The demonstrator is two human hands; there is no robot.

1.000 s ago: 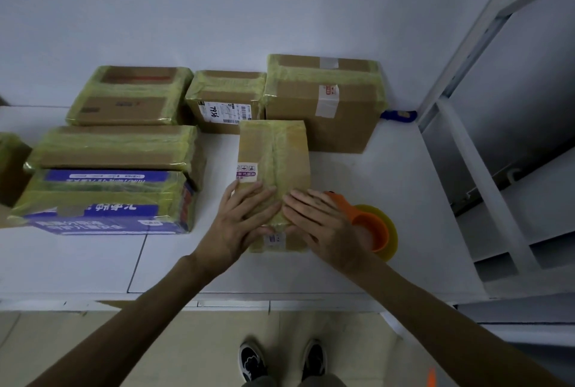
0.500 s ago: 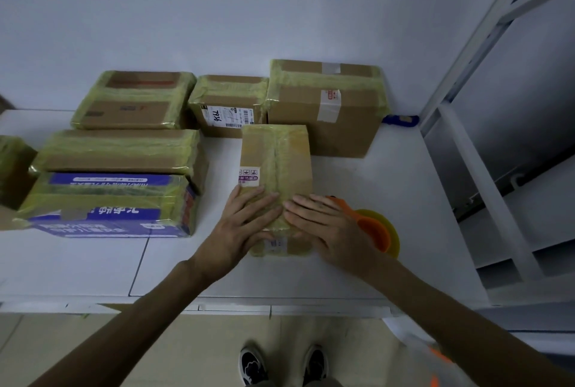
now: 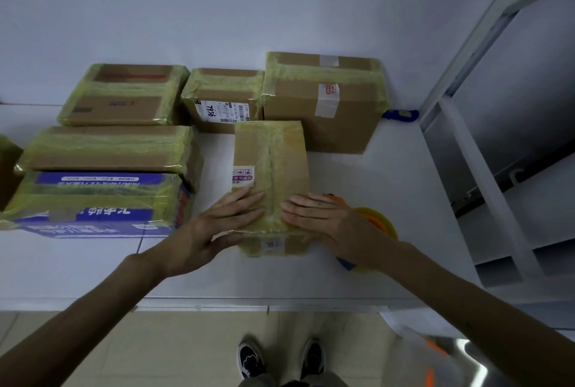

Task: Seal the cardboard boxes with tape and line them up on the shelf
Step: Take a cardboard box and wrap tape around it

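Observation:
A small cardboard box (image 3: 270, 162) wrapped in yellowish tape lies on the white shelf (image 3: 389, 200) in front of me. My left hand (image 3: 217, 224) lies flat on the box's near left top, fingers straight, thumb along the front edge. My right hand (image 3: 329, 221) presses flat on its near right top. An orange tape dispenser with a yellow tape roll (image 3: 381, 223) sits just right of the box, partly hidden behind my right hand.
Several taped boxes stand behind and left: a large brown one (image 3: 323, 106), a labelled one (image 3: 222, 97), a flat one (image 3: 124, 94), another flat one (image 3: 105, 150) and a blue printed one (image 3: 90, 200). A blue object (image 3: 401, 115) lies by the wall. White shelf posts (image 3: 485, 187) rise at right.
Both hands have stayed flat on the box, sliding slightly toward its near edge. The box has not visibly moved.

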